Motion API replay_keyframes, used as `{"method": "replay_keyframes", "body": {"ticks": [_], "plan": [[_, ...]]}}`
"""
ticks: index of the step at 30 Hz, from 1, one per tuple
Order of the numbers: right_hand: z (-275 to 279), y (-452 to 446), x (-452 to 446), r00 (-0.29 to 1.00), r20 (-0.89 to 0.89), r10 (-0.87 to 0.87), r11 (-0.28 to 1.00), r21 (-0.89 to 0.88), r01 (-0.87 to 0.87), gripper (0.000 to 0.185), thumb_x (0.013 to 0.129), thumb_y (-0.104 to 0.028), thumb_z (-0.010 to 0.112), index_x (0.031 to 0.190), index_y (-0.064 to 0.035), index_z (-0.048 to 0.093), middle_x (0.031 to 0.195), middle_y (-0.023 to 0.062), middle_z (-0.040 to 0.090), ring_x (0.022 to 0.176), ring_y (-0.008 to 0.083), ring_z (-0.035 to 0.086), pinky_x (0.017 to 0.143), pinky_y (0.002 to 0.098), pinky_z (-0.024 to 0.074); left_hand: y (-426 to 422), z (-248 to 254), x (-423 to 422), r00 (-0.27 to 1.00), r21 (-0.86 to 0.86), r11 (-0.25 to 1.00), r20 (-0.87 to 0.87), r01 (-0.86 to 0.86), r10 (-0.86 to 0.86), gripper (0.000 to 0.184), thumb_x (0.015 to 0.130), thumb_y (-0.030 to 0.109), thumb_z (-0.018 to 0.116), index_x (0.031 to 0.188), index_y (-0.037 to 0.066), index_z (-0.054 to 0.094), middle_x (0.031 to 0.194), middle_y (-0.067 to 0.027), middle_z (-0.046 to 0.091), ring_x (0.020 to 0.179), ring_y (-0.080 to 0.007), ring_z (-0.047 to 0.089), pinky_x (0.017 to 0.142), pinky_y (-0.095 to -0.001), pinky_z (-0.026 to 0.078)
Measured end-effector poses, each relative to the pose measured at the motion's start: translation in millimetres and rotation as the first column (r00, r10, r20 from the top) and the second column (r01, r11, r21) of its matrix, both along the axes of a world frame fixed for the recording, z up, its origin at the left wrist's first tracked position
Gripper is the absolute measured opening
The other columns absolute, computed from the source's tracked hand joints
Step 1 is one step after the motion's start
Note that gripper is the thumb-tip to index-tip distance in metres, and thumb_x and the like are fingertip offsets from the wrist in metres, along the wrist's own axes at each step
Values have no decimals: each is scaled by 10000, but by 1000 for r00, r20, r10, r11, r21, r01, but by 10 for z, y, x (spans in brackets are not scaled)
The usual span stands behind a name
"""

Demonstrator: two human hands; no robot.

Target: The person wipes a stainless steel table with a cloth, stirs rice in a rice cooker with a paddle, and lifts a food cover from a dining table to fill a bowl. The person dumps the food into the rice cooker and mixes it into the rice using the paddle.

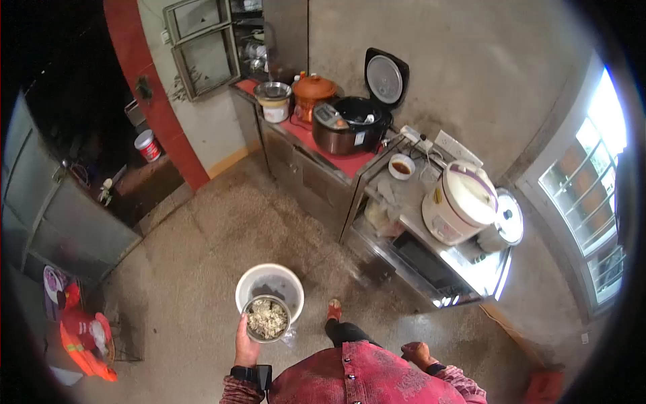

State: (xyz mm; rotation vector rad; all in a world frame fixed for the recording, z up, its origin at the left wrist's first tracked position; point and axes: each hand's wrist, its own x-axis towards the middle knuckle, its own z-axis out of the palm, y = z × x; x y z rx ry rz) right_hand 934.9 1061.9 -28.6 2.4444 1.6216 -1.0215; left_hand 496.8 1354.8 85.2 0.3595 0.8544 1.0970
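Note:
A round metal bowl (pixel 268 318) with pale, crumbly food in it is held at its left rim by my left hand (pixel 246 345). Below and beyond the bowl, a large white basin (pixel 296 285) is partly covered by it. Something clear, like thin plastic, shows at the bowl's lower right. My right hand (pixel 418 353) hangs beside my body at the right, away from the bowl, with its fingers curled; whether anything is inside them is too small to tell.
An open dark rice cooker (pixel 346 138) and an orange pot (pixel 313 90) stand on the red-topped counter. A white cooker (pixel 460 204), lidded pot (pixel 506 222) and small bowl (pixel 402 167) occupy the metal stand. Orange clothing (pixel 86 337) lies left, near an open door (pixel 74 232).

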Motion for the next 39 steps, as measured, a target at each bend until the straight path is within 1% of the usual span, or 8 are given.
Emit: {"method": "replay_keyframes", "body": {"ticks": [2, 4, 6, 12, 17, 19, 33, 39], "plan": [[159, 630, 300, 938, -310, -153, 902, 343, 261, 234, 849, -240, 565, 716, -67, 647, 603, 72, 633, 599, 118, 626, 578, 300, 496, 385, 109, 211, 1000, 13, 1000, 9, 2, -2, 448, 968, 331, 422, 1275, 6, 448, 1254, -100, 537, 1134, -207, 526, 988, -368, 401], [901, 1493, 385, 750, -529, -396, 849, 100, 519, 200, 862, -204, 586, 756, -45, 641, 612, 62, 638, 616, 102, 633, 550, 283, 495, 700, 151, 361, 1000, 1, 1000, -1, -8, 8, 450, 977, 330, 392, 1271, -5, 450, 1255, -116, 536, 1143, -209, 524, 998, -363, 394], [614, 2039, 813, 981, -123, 147, 882, 466, -74, 217, 881, -211, 581, 788, -20, 626, 634, 48, 640, 604, 101, 618, 527, 291, 488, 1010, 272, 539, 1000, -4, 1000, -2, 9, -9, 450, 980, 331, 381, 1265, -9, 456, 1247, -117, 542, 1142, -210, 527, 997, -362, 395], [1993, 3971, 711, 751, -633, -190, 765, 384, 517, 192, 867, -190, 607, 896, -3, 637, 639, 95, 560, 577, 126, 484, 549, 303, 439, 2093, 364, 1053, 991, -9, 992, -42, 128, -129, 451, 979, 341, 381, 1255, -5, 473, 1240, -122, 550, 1135, -226, 533, 990, -366, 401], [2161, 5155, 1241, 853, -510, -106, 717, 555, 421, 238, 852, -214, 621, 947, 3, 643, 664, 150, 579, 593, 186, 563, 571, 336, 461, 3190, 752, 1674, 969, 18, 973, -94, 231, -228, 444, 964, 333, 431, 1268, 12, 467, 1250, -116, 545, 1143, -224, 525, 986, -371, 400], [2412, 5663, 1388, 986, -50, -161, 610, 780, 139, 347, 835, -238, 646, 1068, 18, 618, 664, 122, 605, 574, 210, 582, 550, 344, 459, 3614, 736, 1801, 951, 21, 957, -125, 289, -284, 444, 960, 331, 444, 1272, 16, 464, 1251, -112, 544, 1145, -220, 523, 985, -372, 399], [2084, 7763, 2122, 943, 228, -241, 805, 590, 63, 323, 791, -339, 653, 938, -53, 633, 720, 187, 621, 700, 379, 610, 599, 461, 473, 6394, 852, 2675, 852, 124, 880, -341, 459, -397, 447, 956, 342, 450, 1212, -20, 508, 1176, -101, 576, 1045, -182, 571, 930, -315, 431], [2069, 7981, 2211, 952, 168, -257, 803, 585, 114, 207, 780, -262, 626, 862, -73, 643, 718, 189, 622, 706, 387, 608, 625, 467, 484, 6906, 825, 2932, 875, 26, 889, -195, 457, -444, 429, 966, 320, 428, 1222, -17, 495, 1181, -95, 572, 1081, -190, 552, 936, -326, 430]]}}
